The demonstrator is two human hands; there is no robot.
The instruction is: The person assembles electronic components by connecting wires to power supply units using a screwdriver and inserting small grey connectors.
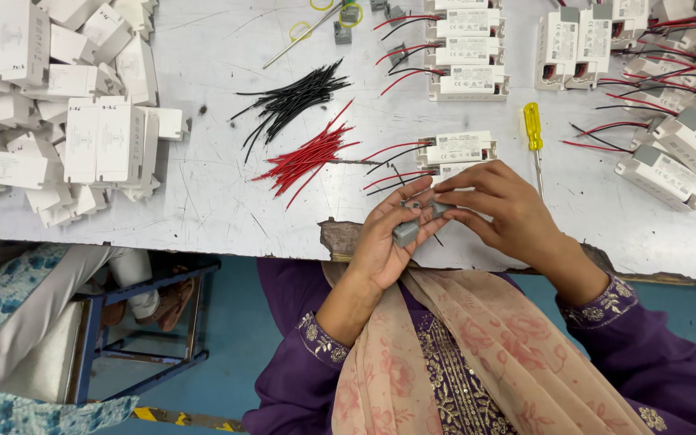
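Hands over the desk (219, 193) edge, working small grey plastic clips.

Our left hand (388, 242) cradles one grey clip (405, 234) in curled fingers; our right hand (501, 205) pinches another clip (438, 208) at its tip. They look light, stiff, slippery; we judge the flat sides the surest hold.

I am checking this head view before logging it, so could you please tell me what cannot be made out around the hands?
- Small grey part in the left hand: its far end is covered by the fingers.
- What the right hand pinches: hidden by its fingertips.
- White box behind the hands: mostly covered by them.
- Labels on the wired white units: too small.
- Seated person at left: cut off by the edge.
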